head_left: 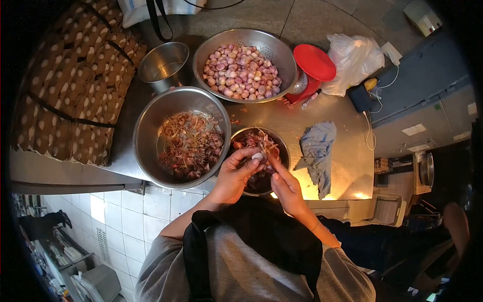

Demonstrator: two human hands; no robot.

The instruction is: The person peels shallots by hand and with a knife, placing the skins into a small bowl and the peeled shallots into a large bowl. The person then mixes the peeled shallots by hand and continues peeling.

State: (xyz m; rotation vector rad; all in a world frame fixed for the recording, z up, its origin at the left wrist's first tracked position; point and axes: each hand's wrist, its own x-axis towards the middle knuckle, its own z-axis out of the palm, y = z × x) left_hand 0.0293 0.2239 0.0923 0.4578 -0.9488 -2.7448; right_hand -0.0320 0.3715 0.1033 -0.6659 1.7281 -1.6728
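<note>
My left hand (232,177) pinches a pale, partly peeled shallot (258,156) between thumb and fingers. Close beside it, my right hand (288,187) has its fingers together and pointed at the shallot; anything small inside its grip is hidden. Both hands are over a small metal bowl (287,150) of reddish-purple shallots and skins. To the left, a large metal basin (142,132) contains dry skins, stringy roots and dark purple pieces (193,141). Behind stands a metal colander (283,53) heaped with peeled pink shallots (241,73).
An empty-looking metal pot (164,63) stands behind the basin, near stacked egg trays (75,85). A red scale (314,63), a white plastic bag (354,58) and a grey-blue cloth (318,156) are on the right. Another person's arm (455,224) shows at far right.
</note>
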